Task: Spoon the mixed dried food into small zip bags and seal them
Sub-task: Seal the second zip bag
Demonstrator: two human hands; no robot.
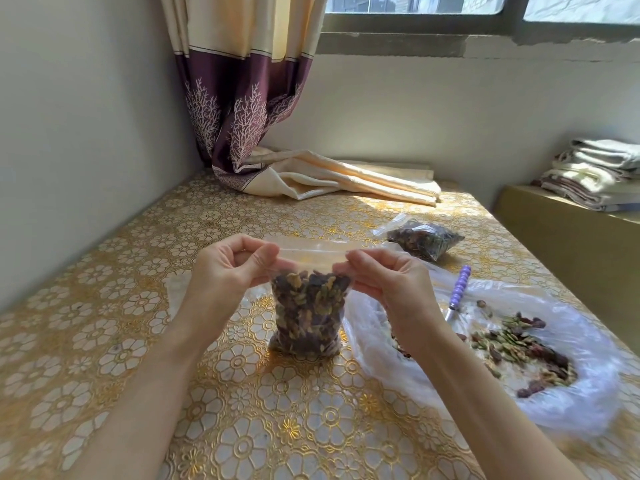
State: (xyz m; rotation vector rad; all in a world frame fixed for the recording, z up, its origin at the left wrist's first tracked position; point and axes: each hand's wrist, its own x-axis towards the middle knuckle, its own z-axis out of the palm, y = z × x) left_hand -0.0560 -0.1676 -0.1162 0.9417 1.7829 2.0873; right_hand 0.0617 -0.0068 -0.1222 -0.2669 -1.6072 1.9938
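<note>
A small clear zip bag (308, 313), filled with mixed dried food, stands upright on the table in front of me. My left hand (228, 268) pinches the left end of its top strip, and my right hand (388, 278) pinches the right end. To the right lies a large open plastic bag (568, 396) holding loose dried food (519, 344). A spoon with a purple beaded handle (460, 285) rests in it. Another filled zip bag (422, 239) lies farther back on the right.
The table (138, 341) has a gold floral cover and meets a wall on the left. A purple and cream curtain (311, 174) drapes onto its far end. At the right stands a low cabinet (568, 237) with folded cloths (599, 174) on it.
</note>
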